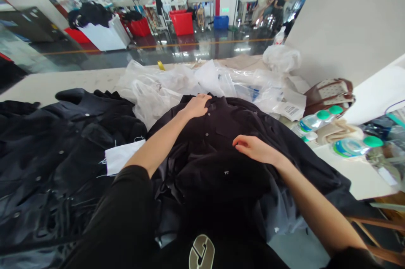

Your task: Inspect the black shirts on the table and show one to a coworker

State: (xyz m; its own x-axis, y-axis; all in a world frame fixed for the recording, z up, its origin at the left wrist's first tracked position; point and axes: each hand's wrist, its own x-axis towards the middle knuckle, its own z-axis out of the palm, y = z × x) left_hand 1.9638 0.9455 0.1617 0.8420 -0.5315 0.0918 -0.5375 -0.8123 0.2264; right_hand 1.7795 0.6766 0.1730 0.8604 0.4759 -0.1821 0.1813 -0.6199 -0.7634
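A black button-up shirt (228, 121) lies spread in front of me, with its collar pointing away. My left hand (198, 106) rests on it near the collar and top button, fingers stretched out and holding nothing. Over the chest, by the pocket, is my right hand (253, 147), its fingers loosely bent and nothing visible in them. Whether it touches the fabric I cannot tell. Small light buttons run down the shirt front, and light "TF" lettering shows on the dark cloth nearer me.
More black shirts (72, 134) are heaped at left, with a white cloth piece (123, 157) beside my left forearm. Clear plastic bags (183, 83) lie beyond the collar. At right are green-capped bottles (351, 147) and a brown patterned bag (329, 96). People and bins stand in the background.
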